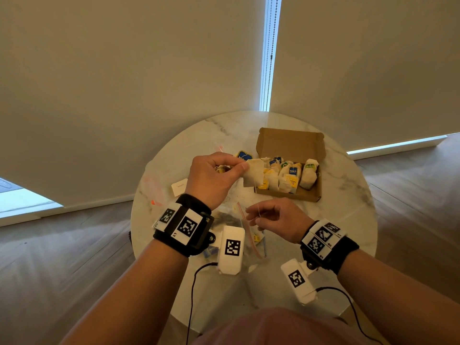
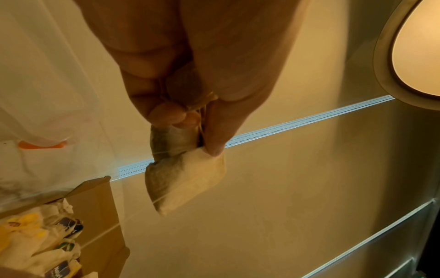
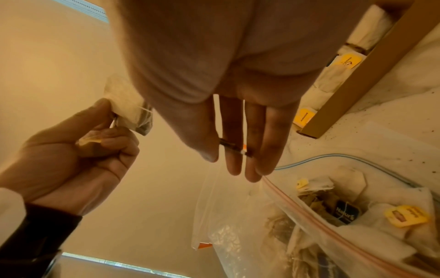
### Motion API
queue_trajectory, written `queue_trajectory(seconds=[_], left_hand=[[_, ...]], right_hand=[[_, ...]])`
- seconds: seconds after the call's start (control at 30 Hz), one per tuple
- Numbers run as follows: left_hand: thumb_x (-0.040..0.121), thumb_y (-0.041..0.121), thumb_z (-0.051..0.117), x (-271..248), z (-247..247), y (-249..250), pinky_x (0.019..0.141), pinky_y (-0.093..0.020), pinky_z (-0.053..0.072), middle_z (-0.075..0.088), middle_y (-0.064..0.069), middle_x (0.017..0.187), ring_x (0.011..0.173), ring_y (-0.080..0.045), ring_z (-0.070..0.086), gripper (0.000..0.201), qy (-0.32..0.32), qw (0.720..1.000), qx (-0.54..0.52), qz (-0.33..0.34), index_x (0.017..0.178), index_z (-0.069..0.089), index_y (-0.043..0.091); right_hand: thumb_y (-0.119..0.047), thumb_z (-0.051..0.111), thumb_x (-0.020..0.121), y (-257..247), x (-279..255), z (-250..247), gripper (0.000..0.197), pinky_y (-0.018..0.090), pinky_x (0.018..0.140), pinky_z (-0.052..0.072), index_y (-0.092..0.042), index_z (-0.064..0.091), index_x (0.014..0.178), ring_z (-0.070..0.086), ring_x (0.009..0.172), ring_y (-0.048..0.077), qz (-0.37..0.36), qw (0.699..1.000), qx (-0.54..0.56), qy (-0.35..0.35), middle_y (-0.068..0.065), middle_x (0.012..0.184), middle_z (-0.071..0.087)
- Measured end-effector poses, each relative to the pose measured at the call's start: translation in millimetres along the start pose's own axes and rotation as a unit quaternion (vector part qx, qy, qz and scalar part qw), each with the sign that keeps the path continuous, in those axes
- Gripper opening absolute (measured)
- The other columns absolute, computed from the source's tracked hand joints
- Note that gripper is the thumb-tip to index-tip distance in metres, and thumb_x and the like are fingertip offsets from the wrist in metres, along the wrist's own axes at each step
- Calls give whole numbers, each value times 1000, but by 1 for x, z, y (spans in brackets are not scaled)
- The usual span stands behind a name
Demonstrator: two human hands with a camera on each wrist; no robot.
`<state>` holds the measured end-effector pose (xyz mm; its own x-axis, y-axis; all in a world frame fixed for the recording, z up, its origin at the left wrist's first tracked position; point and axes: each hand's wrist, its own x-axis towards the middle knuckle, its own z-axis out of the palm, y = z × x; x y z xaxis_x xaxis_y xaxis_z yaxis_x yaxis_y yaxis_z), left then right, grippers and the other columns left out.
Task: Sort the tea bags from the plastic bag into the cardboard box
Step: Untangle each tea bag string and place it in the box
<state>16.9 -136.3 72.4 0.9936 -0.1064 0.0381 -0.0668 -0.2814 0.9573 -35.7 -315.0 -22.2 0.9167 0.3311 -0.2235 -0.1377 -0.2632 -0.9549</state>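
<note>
A round white marble table [image 1: 348, 207] fills the lower centre of the head view, with pale roller blinds [image 1: 124, 70] above and wood flooring [image 1: 62, 257] at the sides.

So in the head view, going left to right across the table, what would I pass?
White paper tag → left hand → held tea bag → cardboard box of tea bags.

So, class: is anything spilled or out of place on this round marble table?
Yes. Dark specks, probably loose tea, are scattered on the round marble table beside the brown cardboard box. A blue-tagged tea bag lies outside the box, on the table behind the left hand.
</note>
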Motion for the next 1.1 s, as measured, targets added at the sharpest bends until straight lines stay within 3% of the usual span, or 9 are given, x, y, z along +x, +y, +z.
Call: queue_trajectory(seconds=[0.3, 0.4, 0.57, 0.7, 0.77, 0.87, 0.97, 1.07, 1.1], left_hand=[[84, 15, 76, 0, -1, 0, 62, -16, 44, 69, 9, 79, 57, 3, 55, 4, -1, 1000, 1, -1, 84, 77, 19], [84, 14, 76, 0, -1, 0, 61, -14, 43, 69, 8, 78, 57, 3, 54, 6, 0, 1000, 2, -1, 83, 76, 20], [84, 13, 76, -1, -1, 2, 60, -13, 43, 69, 9, 78, 56, 3, 54, 3, 3, 1000, -1, 6, 84, 77, 17], [84, 12, 76, -3, -3, 2, 59, -12, 43, 69, 6, 78, 56, 3, 54, 1, -8, 1000, -8, 12, 85, 77, 12], [83, 12, 77, -5, -5, 0, 60, -13, 43, 68, 8, 76, 57, 3, 54, 2, -24, 1000, -6, 13, 84, 77, 11], [83, 13, 77, -8, -7, -4, 62, -17, 43, 67, 11, 72, 58, 1, 53, 2, -59, 998, 0, 7, 82, 77, 14], [82, 12, 77, -13, -6, -6, 64, -17, 44, 69, 9, 75, 63, 1, 55, 5, -91, 996, -1, 4, 80, 77, 16], [81, 10, 78, -16, -5, -11, 67, -18, 45, 70, 11, 75, 69, 1, 59, 11, -101, 995, -1, -13, 77, 76, 20], [80, 10, 78, -17, -5, -13, 67, -20, 45, 70, 11, 75, 69, 1, 60, 12, -103, 994, -2, -21, 76, 76, 21]], right_hand=[[15, 36, 94, -4, 2, 5, 38, 28, 73, 59, -6, 61, 114, 71, 81, 18, 33, 999, 22, 6, 19, 99, 70], [11, 45, 95, -7, 2, 6, 29, 27, 66, 59, -8, 55, 113, 73, 78, 22, 64, 994, 84, 7, 20, 92, 72], [3, 71, 81, -5, 1, 5, 15, 26, 62, 59, -12, 71, 82, 69, 64, 16, 38, 998, 14, 44, 9, 75, 73], [-10, 76, 80, -2, 3, 0, 15, 12, 53, 43, -22, 78, 89, 55, 58, 3, 5, 991, -89, 99, -8, 70, 65], [-9, 68, 88, -6, 6, -4, 13, 16, 47, 44, -15, 76, 96, 56, 50, 4, 37, 993, -63, 90, -1, 65, 67], [-4, 54, 96, -10, 16, -12, 19, 24, 57, 56, -4, 72, 103, 69, 66, 11, 46, 992, -81, 86, 8, 79, 72], [4, 49, 95, -21, 26, -20, 28, 13, 63, 52, -7, 70, 109, 67, 73, -3, 25, 991, -98, 87, -2, 86, 70], [-3, 51, 97, -36, 30, -25, 24, 18, 69, 55, 0, 67, 115, 70, 86, 15, 41, 988, 28, 146, 17, 105, 71], [-7, 52, 98, -42, 28, -25, 24, 17, 67, 55, 1, 67, 114, 70, 82, 13, 33, 982, 56, 179, 20, 105, 71]])
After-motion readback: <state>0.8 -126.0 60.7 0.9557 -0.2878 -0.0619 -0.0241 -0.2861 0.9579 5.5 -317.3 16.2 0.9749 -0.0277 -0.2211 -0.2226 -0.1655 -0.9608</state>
